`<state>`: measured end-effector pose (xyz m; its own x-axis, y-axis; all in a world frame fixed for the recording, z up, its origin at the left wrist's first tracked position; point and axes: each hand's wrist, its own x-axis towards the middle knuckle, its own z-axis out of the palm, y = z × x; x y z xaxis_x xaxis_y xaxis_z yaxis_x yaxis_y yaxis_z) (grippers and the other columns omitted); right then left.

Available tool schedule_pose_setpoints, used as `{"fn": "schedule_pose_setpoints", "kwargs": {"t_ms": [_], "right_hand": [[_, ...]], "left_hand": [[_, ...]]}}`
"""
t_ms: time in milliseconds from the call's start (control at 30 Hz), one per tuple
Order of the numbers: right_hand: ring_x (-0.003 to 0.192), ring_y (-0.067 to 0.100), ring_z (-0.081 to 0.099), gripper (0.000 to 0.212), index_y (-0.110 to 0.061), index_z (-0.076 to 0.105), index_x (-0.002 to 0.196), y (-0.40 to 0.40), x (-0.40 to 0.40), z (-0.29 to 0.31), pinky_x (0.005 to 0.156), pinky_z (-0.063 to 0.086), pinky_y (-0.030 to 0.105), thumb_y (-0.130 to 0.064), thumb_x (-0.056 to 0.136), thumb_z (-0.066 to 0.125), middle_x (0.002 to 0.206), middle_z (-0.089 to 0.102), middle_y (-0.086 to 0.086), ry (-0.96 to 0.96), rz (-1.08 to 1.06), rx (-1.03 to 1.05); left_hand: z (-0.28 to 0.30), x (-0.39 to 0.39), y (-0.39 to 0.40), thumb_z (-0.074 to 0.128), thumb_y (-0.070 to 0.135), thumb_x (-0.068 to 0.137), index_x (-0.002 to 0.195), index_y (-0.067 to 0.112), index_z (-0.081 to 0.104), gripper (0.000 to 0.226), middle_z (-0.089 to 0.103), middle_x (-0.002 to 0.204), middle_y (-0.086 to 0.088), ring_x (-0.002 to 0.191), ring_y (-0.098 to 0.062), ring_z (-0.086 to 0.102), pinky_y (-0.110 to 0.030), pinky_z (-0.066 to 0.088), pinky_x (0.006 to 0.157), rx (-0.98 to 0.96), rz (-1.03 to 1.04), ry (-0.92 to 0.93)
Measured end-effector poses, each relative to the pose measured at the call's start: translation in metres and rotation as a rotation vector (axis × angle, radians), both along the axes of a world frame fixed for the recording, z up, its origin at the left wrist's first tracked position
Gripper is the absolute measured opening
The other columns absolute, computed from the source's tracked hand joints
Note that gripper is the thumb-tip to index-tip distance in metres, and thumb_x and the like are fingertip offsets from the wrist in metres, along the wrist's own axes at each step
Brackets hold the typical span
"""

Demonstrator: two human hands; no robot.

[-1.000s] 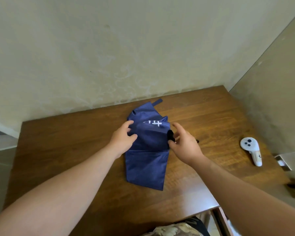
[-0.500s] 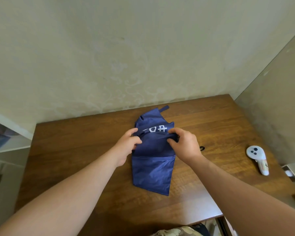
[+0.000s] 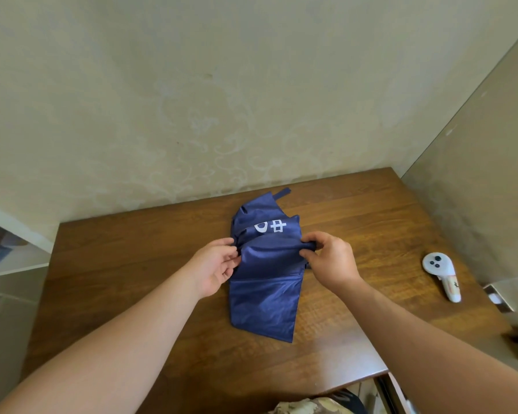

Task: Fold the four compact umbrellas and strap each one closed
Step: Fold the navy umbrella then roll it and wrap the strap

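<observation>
One navy blue compact umbrella (image 3: 263, 297) lies collapsed on the brown wooden table (image 3: 126, 264), its canopy loose and flattened, white characters showing near the far end. A short strap (image 3: 283, 193) sticks out at its far tip. My left hand (image 3: 214, 268) pinches the canopy's left edge. My right hand (image 3: 331, 258) pinches a fold of cloth at the right edge, level with the left hand. The handle is hidden under cloth and hand. No other umbrella is in view.
A white handheld controller (image 3: 441, 276) lies on the table's right side. Walls close the table in at the back and right. The near table edge runs below the umbrella, with patterned cloth (image 3: 308, 407) beneath it.
Both hands have closed onto the canopy's side edges; the right hand moved from beside the umbrella onto a fold of cloth. The view has shifted slightly.
</observation>
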<state>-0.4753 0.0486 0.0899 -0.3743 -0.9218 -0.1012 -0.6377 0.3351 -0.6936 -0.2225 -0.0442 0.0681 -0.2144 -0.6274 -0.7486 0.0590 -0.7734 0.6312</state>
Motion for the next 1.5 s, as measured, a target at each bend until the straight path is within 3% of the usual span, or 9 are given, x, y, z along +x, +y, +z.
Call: {"fn": "schedule_pose_setpoints", "kwargs": {"t_ms": [200, 300, 533, 767, 933, 1067, 1200, 1367, 1500], "right_hand": [[0.085, -0.008, 0.061, 0.021, -0.027, 0.076, 0.101, 0.008, 0.002, 0.002, 0.072, 0.045, 0.003, -0.012, 0.087, 0.08, 0.089, 0.067, -0.021, -0.04, 0.031, 0.018], [0.081, -0.007, 0.062, 0.021, -0.025, 0.076, 0.101, 0.012, 0.001, 0.001, 0.071, 0.044, 0.004, -0.01, 0.087, 0.08, 0.087, 0.067, -0.021, -0.074, 0.04, 0.037], [0.091, -0.001, 0.065, 0.025, -0.031, 0.073, 0.098, 0.019, -0.006, -0.005, 0.074, 0.042, 0.003, -0.011, 0.085, 0.082, 0.094, 0.069, -0.02, -0.075, 0.038, 0.041], [0.084, -0.01, 0.063, 0.028, -0.034, 0.072, 0.093, 0.018, -0.004, -0.005, 0.073, 0.043, 0.004, -0.008, 0.085, 0.079, 0.09, 0.07, -0.02, -0.061, 0.042, 0.018], [0.084, -0.004, 0.065, 0.027, -0.034, 0.072, 0.094, 0.017, -0.002, -0.004, 0.073, 0.046, 0.005, -0.009, 0.085, 0.079, 0.091, 0.072, -0.017, -0.054, 0.052, 0.017], [0.088, 0.005, 0.068, 0.02, -0.03, 0.074, 0.096, 0.017, 0.001, -0.003, 0.082, 0.055, 0.023, -0.014, 0.086, 0.08, 0.095, 0.075, -0.014, -0.029, 0.077, 0.003], [0.09, 0.007, 0.066, 0.017, -0.027, 0.076, 0.097, 0.017, -0.002, -0.002, 0.083, 0.054, 0.025, -0.014, 0.085, 0.081, 0.094, 0.072, -0.015, 0.029, 0.111, -0.024], [0.096, 0.01, 0.064, 0.016, -0.026, 0.077, 0.098, 0.021, -0.01, -0.008, 0.085, 0.051, 0.025, -0.017, 0.087, 0.08, 0.095, 0.07, -0.018, 0.114, 0.165, -0.003], [0.094, 0.011, 0.062, 0.013, -0.026, 0.077, 0.094, 0.022, -0.009, -0.011, 0.082, 0.05, 0.027, -0.017, 0.086, 0.081, 0.092, 0.068, -0.019, 0.178, 0.197, -0.021]], "left_hand": [[0.009, -0.008, 0.014, 0.061, 0.051, 0.104, 0.144, 0.037, 0.045, 0.045, 0.078, 0.12, -0.007, 0.09, -0.019, 0.067, -0.026, 0.037, 0.059, 0.148, -0.282, -0.108], [0.006, -0.016, 0.013, 0.076, 0.035, 0.097, 0.16, 0.045, 0.03, 0.079, 0.067, 0.133, -0.001, 0.105, -0.021, 0.069, -0.027, 0.044, 0.062, 0.04, -0.215, -0.15], [0.009, -0.025, 0.001, 0.06, 0.006, 0.104, 0.14, 0.029, 0.06, 0.043, 0.073, 0.127, -0.011, 0.111, -0.029, 0.074, -0.043, 0.059, 0.097, 0.022, 0.153, 0.126], [0.015, -0.034, 0.012, 0.061, 0.046, 0.105, 0.137, 0.019, 0.054, 0.042, 0.07, 0.119, -0.018, 0.101, -0.032, 0.073, -0.04, 0.062, 0.078, 0.298, -0.15, -0.071], [-0.002, -0.036, 0.002, 0.067, 0.019, 0.103, 0.162, 0.027, 0.025, 0.073, 0.049, 0.146, -0.022, 0.095, -0.036, 0.066, -0.058, 0.064, 0.08, 0.2, 0.009, -0.15], [-0.004, -0.03, 0.001, 0.068, 0.005, 0.101, 0.141, 0.002, 0.055, 0.043, 0.065, 0.13, -0.023, 0.107, -0.038, 0.072, -0.049, 0.062, 0.094, 0.336, 0.097, -0.013], [0.001, -0.024, 0.0, 0.07, 0.01, 0.101, 0.131, 0.003, 0.059, 0.033, 0.073, 0.117, -0.025, 0.103, -0.039, 0.076, -0.045, 0.061, 0.096, 0.433, 0.118, 0.094], [0.01, -0.03, -0.008, 0.066, 0.006, 0.101, 0.166, 0.037, 0.02, 0.085, 0.077, 0.116, -0.012, 0.099, -0.027, 0.078, -0.04, 0.062, 0.077, 0.144, 0.137, 0.02], [0.019, -0.037, -0.01, 0.057, 0.0, 0.104, 0.161, 0.035, 0.031, 0.071, 0.07, 0.123, -0.013, 0.108, -0.029, 0.072, -0.044, 0.06, 0.093, -0.032, 0.206, 0.053]]}}
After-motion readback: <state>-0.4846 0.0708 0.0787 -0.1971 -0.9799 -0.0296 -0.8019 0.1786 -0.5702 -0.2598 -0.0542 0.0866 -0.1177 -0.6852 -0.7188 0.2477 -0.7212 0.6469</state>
